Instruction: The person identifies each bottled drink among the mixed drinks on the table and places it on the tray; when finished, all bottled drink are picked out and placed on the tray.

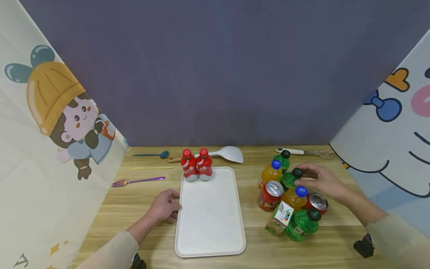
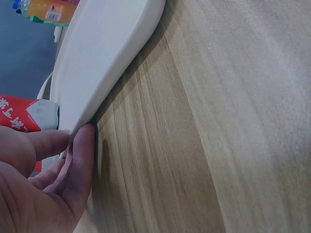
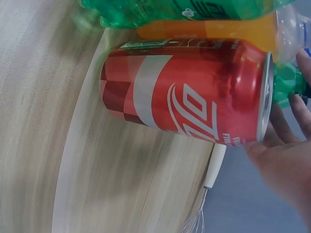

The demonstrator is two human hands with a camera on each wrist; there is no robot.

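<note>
My left hand [image 1: 164, 206] pinches the left edge of a white rectangular tray [image 1: 211, 216], thumb on top and fingers beneath the rim in the left wrist view. Two red-wrapped bottles [image 1: 204, 164] stand upright side by side at the tray's far left corner. On the right, my right hand [image 1: 320, 181] has its thumb and fingers around the neck of a green bottle [image 1: 288, 181] with a black cap, in the middle of a group of drinks. A red soda can [image 3: 189, 92] stands close under this hand, large in the right wrist view.
Around the held bottle stand two orange drink bottles [image 1: 270, 174], another red can [image 1: 270, 195], a small drink carton [image 1: 280, 218] and two more green bottles [image 1: 302, 225]. Behind lie a whisk [image 1: 302, 152], a white spatula [image 1: 231, 154], a blue spoon [image 1: 164, 154] and a purple fork [image 1: 139, 181].
</note>
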